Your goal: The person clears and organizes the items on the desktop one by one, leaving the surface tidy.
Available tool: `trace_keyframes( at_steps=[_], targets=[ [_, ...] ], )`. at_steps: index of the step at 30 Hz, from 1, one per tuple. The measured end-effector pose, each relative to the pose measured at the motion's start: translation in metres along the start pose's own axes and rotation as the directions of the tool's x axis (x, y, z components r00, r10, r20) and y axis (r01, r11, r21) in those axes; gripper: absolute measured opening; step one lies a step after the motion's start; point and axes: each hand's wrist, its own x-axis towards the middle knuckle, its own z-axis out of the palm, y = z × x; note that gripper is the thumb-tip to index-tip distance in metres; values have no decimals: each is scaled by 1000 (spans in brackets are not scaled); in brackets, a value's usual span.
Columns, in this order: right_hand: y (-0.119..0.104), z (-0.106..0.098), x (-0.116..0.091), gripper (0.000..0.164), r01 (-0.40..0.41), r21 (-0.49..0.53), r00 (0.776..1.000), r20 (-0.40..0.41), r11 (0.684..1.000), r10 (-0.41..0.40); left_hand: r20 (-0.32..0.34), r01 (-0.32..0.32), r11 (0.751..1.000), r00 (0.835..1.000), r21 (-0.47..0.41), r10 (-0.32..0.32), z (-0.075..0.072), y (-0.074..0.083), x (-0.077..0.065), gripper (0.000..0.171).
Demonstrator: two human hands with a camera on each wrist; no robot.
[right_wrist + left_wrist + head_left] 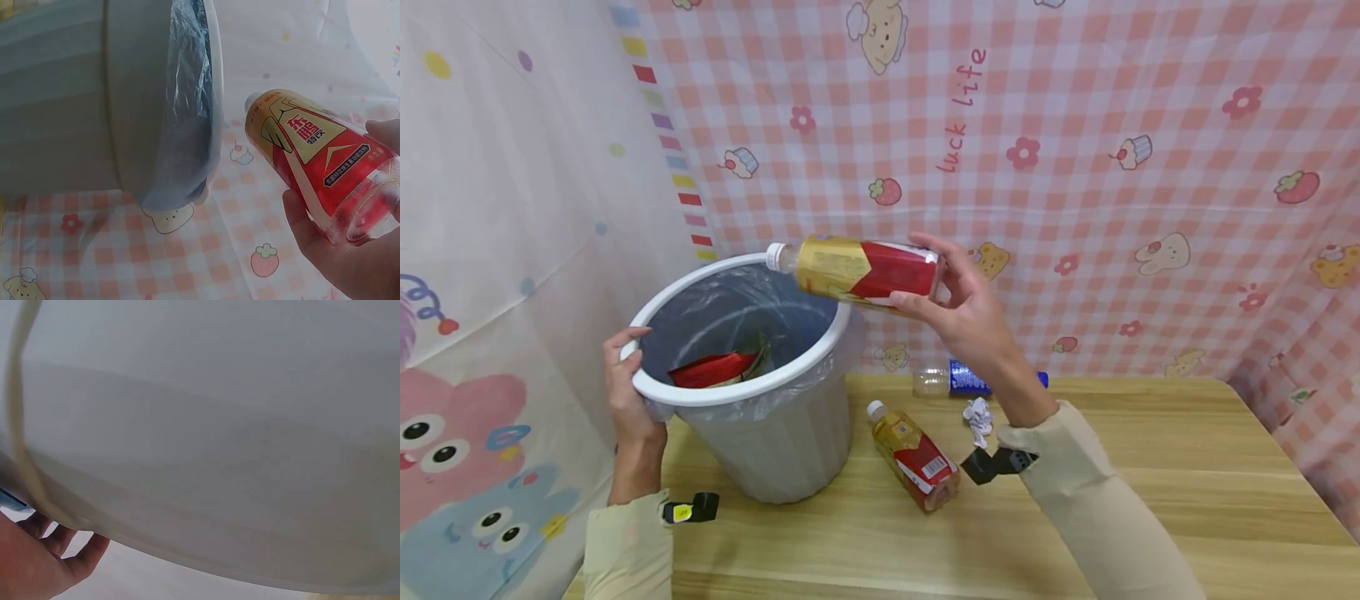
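Observation:
A red and gold plastic drink bottle [868, 271] lies sideways in my right hand [966, 308], which grips it round the base. Its white cap points left, over the right side of the trash can's rim. My left hand [628, 387] holds the left side of the white rim [658, 304], fingers curled over it. The grey trash can [775, 454] carries a clear plastic liner, and a red wrapper [715, 369] lies inside. In the right wrist view the bottle [319, 156] is beside the can's mouth, apart from it.
On the wooden table [1075, 517], a second red and gold bottle [916, 458] lies right of the can. Behind it are a crumpled paper ball [978, 419] and a clear bottle with a blue label [966, 379], partly hidden by my right forearm. A checked curtain [1075, 208] hangs behind.

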Motion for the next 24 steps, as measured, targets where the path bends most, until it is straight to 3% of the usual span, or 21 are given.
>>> trace_keyframes(
  at_steps=[7,24],
  targets=[
    [-1,8,6,66,-22,0,1000,13,1000,22,-2,1,1000,1000,11,-1,1,1,-1,29],
    [3,26,18,66,-51,-136,996,61,989,59,-2,-2,1000,1000,3,2,0,-1,-1,30]
  ],
)
